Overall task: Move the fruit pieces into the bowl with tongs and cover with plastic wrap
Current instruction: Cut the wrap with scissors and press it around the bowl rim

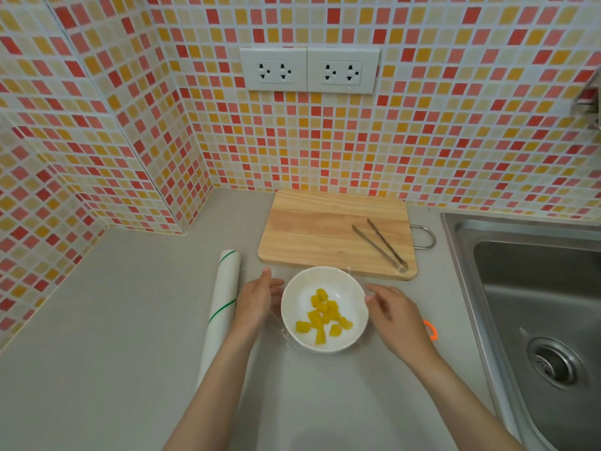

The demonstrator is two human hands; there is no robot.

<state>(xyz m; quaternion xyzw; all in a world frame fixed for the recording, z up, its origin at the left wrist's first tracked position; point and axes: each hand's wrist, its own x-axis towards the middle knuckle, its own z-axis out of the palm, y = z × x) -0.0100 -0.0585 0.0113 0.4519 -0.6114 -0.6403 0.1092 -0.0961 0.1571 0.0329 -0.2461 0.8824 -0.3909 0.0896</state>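
Observation:
A white bowl (294, 289) stands on the grey counter and holds several yellow fruit pieces (323, 315). Clear plastic wrap (287, 343) lies over the bowl, its edges wrinkled around the rim. My left hand (258, 299) rests flat against the bowl's left side, fingers spread on the wrap. My right hand (395, 312) lies against the right side, fingertips at the rim. Metal tongs (382, 247) lie on the wooden cutting board (312, 229) behind the bowl. The plastic wrap roll (221, 307), white with green stripes, lies to the left of my left hand.
A steel sink (533, 288) with a drain fills the right side. An orange object (431, 330) shows partly behind my right hand. Tiled walls with two sockets (309, 70) close off the back and left of the counter (113, 320).

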